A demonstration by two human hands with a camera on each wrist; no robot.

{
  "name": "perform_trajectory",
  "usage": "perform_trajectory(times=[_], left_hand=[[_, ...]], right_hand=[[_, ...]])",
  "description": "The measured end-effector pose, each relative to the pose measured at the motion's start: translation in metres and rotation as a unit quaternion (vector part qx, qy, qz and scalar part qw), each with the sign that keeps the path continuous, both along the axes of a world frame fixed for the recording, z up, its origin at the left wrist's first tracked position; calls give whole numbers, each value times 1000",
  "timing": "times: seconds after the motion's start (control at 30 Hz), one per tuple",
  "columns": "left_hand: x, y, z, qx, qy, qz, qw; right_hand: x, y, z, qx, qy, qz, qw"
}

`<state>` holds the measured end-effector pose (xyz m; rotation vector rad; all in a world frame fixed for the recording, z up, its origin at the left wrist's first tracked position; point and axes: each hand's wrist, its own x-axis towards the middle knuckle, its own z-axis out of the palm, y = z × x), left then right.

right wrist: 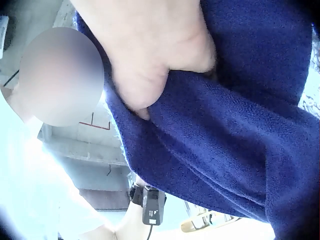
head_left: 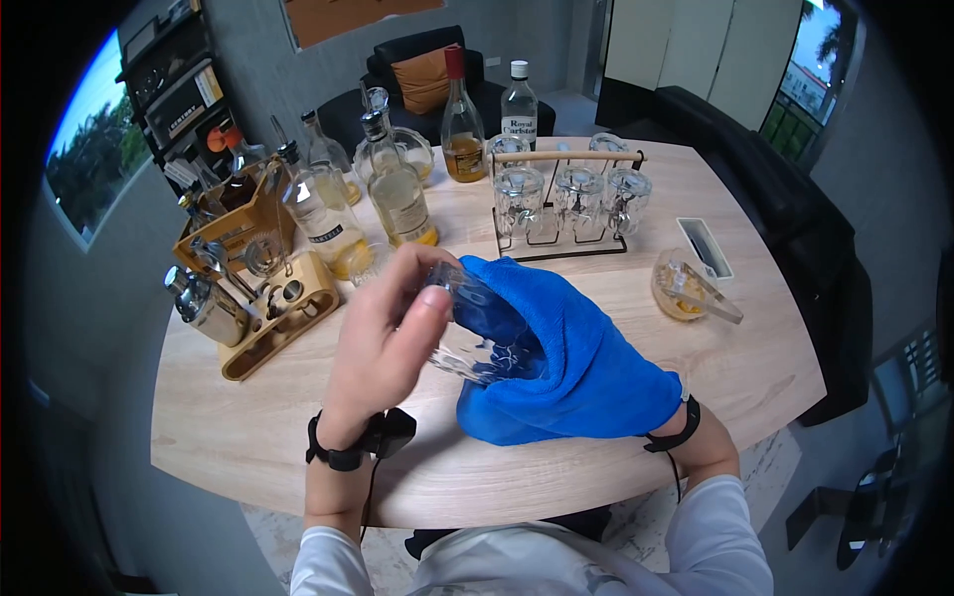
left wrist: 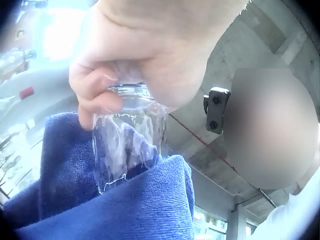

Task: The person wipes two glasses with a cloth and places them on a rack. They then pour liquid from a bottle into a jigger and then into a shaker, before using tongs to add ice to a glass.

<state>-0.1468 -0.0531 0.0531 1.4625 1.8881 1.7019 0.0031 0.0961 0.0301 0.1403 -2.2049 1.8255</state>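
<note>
At the centre of the head view, held above the worktop (head_left: 248,427): a clear drinking glass (head_left: 485,333), partly wrapped by a blue towel (head_left: 606,368). Gripped at one end by the left hand (head_left: 383,338), with thumb and bent fingers around the wall. In the right wrist view, towel folds held by the right hand (right wrist: 155,50); fingertips hidden by the fabric, so cannot tell how tightly, or whether pressing on the glass through it.

To judge by the look: stiff, rather light, smooth and therefore somewhat slippery, easy to chip or break if dropped. Towel, on the contrary, soft and limp, likely to add friction. Best to take hold around the outer wall near the end, thumb opposite to fingers, and to support the other end through the towel, without strong squeezing or twisting.

In the head view, long axis slanting from upper left to lower right, far end pointing into the towel. In the left wrist view, nearly vertical, held end uppermost. Seems to have the base in the left hand and the mouth toward the towel, but cannot confirm.
</note>
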Motion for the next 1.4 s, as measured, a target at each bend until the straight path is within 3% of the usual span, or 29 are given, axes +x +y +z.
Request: perform_trajectory(times=[0.07,0.13,0.23,0.3,0.47,0.53,0.67,0.7,0.77,0.93,0.97,1.0,1.03,1.07,1.13,1.2,1.4], left_hand=[[-5,-2,2,-6,-106,-20,994],[-8,-1,3,-18,-115,-25,993],[6,7,0,-44,89,129,987],[19,15,-10,-33,205,149,967],[32,26,-26,16,201,114,973],[31,25,-20,4,188,94,978],[19,13,-6,-25,160,87,983],[13,10,-3,-25,100,75,992],[1,6,-4,-3,13,51,999],[-4,7,-1,-12,-56,33,998],[0,8,0,-22,10,69,997],[4,10,0,-32,76,104,991],[8,14,-9,-11,169,138,976],[15,20,-17,-6,165,136,977],[26,29,-30,22,218,129,967],[23,24,-22,-1,214,118,970],[17,15,-8,6,219,43,975]], right_hand=[[-3,3,-6,3,28,11,1000],[-5,1,-1,6,56,22,998],[-7,-6,9,95,-58,-68,991],[-12,-3,-6,287,10,-167,943],[-6,-2,14,396,81,-159,901],[-11,1,8,330,64,-124,934],[-17,8,-7,371,96,-137,913],[-16,7,-2,269,74,-102,955],[-12,6,5,163,50,-65,983],[-10,-2,1,120,-1,-82,989],[-12,-3,-2,124,-3,-89,988],[-16,-2,-7,269,37,-155,950],[-18,-1,-9,408,75,-217,884],[-20,1,-2,413,72,-218,881],[-23,3,11,353,-4,-149,924],[-21,0,18,315,-45,-118,941],[-7,-5,25,228,85,-150,958]])
